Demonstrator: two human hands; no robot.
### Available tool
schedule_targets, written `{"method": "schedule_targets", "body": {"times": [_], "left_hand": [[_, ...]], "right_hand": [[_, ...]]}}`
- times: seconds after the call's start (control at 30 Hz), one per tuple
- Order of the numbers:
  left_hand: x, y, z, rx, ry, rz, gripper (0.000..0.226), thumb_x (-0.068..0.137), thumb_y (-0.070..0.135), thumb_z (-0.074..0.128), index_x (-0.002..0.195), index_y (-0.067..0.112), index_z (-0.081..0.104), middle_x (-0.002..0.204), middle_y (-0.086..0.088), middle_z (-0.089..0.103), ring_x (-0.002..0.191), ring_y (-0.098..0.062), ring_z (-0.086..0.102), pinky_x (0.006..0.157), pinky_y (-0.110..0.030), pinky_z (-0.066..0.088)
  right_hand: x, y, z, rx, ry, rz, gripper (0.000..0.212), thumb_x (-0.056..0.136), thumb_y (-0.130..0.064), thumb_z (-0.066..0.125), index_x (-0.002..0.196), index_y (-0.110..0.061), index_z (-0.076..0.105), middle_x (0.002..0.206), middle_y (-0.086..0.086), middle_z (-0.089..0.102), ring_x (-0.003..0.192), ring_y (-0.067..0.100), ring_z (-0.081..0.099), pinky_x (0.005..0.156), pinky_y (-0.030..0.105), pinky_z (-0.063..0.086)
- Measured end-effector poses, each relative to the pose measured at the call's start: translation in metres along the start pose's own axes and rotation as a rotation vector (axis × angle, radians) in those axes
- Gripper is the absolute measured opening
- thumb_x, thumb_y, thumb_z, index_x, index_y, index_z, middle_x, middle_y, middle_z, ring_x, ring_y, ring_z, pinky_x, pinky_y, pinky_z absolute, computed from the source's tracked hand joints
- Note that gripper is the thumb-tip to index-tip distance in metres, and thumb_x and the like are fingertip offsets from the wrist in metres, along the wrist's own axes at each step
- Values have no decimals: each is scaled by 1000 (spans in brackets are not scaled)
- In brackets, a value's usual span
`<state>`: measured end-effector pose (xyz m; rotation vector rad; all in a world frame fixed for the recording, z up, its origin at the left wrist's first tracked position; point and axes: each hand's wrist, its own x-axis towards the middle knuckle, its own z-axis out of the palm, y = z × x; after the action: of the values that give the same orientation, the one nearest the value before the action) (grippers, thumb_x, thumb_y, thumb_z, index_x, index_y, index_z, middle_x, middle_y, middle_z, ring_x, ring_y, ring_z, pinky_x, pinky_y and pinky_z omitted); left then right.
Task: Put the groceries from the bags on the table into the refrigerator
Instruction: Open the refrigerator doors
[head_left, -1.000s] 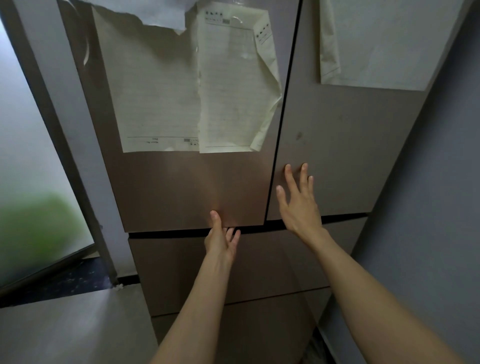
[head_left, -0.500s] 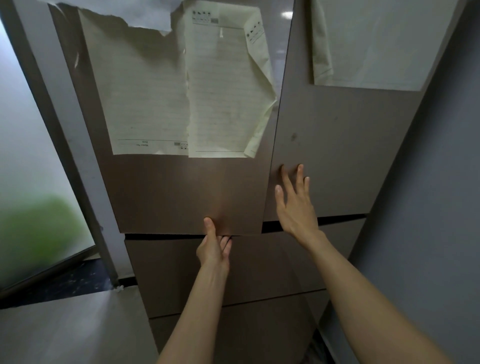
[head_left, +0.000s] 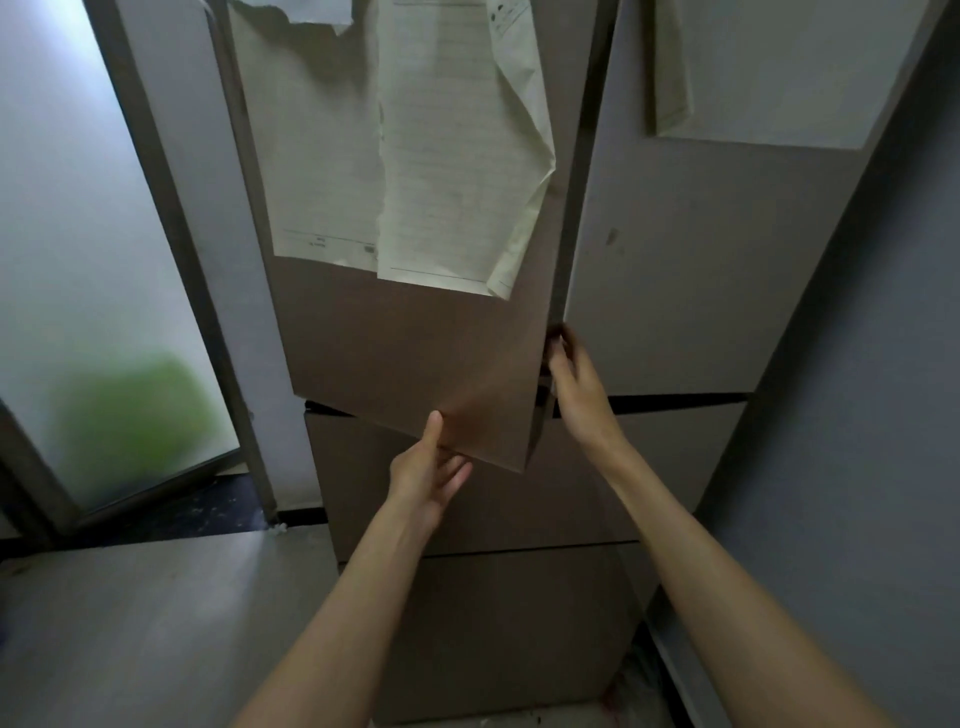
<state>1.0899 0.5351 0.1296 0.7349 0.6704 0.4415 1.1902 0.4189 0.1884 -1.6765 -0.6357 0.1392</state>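
**Refrigerator door cracked open; no groceries in sight**

The refrigerator (head_left: 701, 291) fills most of the view, seen from low and close. Its upper left door (head_left: 415, 374) is swung slightly out from the cabinet, so that a narrow gap is opened along its right edge; the upper right door (head_left: 727, 260) is shut flush, and the lower drawers (head_left: 493, 519) are closed. The inside cannot be seen through the gap, so what is stored there cannot be told. Sheets of paper (head_left: 441, 156) are stuck to the left door, and another sheet (head_left: 769, 73) to the right one.

The task is judged to be at its opening step: no bags, table or groceries are shown, and nothing has yet been put inside.

The left hand (head_left: 428, 467) is held at the door's bottom edge, thumb pressed on the front face and fingers tucked beneath, gripping it. The right hand (head_left: 576, 384) is placed at the door's free side edge, fingertips curled into the gap.
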Motion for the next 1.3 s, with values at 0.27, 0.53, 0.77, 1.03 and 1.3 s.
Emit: {"method": "schedule_targets", "body": {"times": [0.27, 0.53, 0.77, 1.03, 1.3], "left_hand": [[-50, 9, -18, 621, 195, 568, 61, 88, 32, 61, 141, 20, 32, 146, -5, 27, 128, -21, 39, 103, -33, 37], [-103, 31, -12, 1002, -37, 1110, 86, 78, 48, 64, 147, 25, 18, 154, 4, 12, 140, -10, 17, 107, -28, 23], [-113, 41, -43, 999, 21, 1114, 94, 77, 41, 70, 148, 21, 12, 153, 0, 17, 139, -14, 23, 110, -36, 30], [-129, 75, -97, 1007, -113, 1001, 77, 83, 30, 66, 145, 28, 21, 145, 4, 32, 127, -9, 37, 103, -41, 42], [-144, 109, -158, 965, 32, 1017, 65, 89, 23, 60, 144, 22, 25, 134, -5, 40, 112, -13, 48, 90, -33, 47]], "right_hand": [[-45, -14, 4, -16, 107, -38, 66, 89, -40, 55, 146, -27, 23, 152, 1, 27, 137, 19, 28, 105, 35, 30], [-74, -30, 15, -50, 54, 32, 99, 68, -67, 62, 148, -29, 18, 143, 3, 29, 120, 22, 48, 88, 46, 54], [-115, -45, 38, -136, 84, 24, 66, 88, -45, 54, 145, -22, 29, 144, 5, 25, 129, 25, 37, 100, 29, 38], [-155, -75, 65, -23, 98, 69, 54, 94, -30, 51, 140, -9, 32, 143, 6, 40, 121, 10, 40, 96, 23, 36], [-185, -91, 111, -143, 10, 12, 58, 96, -23, 48, 147, -18, 22, 139, 9, 38, 114, 12, 45, 99, 32, 43]]}}
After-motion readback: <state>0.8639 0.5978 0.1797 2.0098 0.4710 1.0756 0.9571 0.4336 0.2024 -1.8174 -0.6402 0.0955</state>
